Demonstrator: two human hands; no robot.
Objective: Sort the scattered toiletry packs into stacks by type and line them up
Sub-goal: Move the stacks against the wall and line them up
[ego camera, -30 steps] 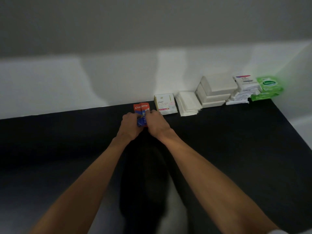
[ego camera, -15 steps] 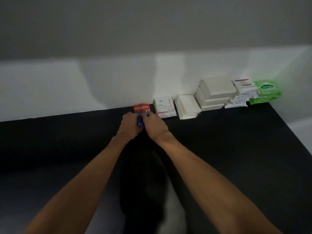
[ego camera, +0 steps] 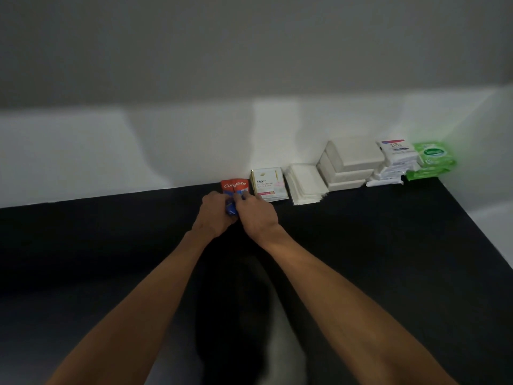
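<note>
Gripping the Colgate packs at the far edge of the surface, with the left hand and right hand close together. Fingers of both curled round the blue near ends, though mostly hidden behind the backs of the hands. Red tops against the wall, two of them side by side and overlapping rather than squared.

Just beside on the right, the Dove sachets, then white flat packs, white boxes, Dove wipe packs and green wipe packs in the far right corner.

Likely risks from here:
- Letting go with the tops fanned, probably leaving a splayed pile instead of a stack, since thin glossy sachets tend to slide over one another.
- Squeezing too hard at one end, likely to buckle the packs or spread the free tops wider.
- Brushing the Dove sachets with the right knuckles while squaring up, given the narrow gap, and skewing that pile.
- Pushing hard against the wall, apt to tilt or crumple the red ends.
- Misjudging alignment in the dim light, with dark blue ends hard to read against the black surface.
</note>
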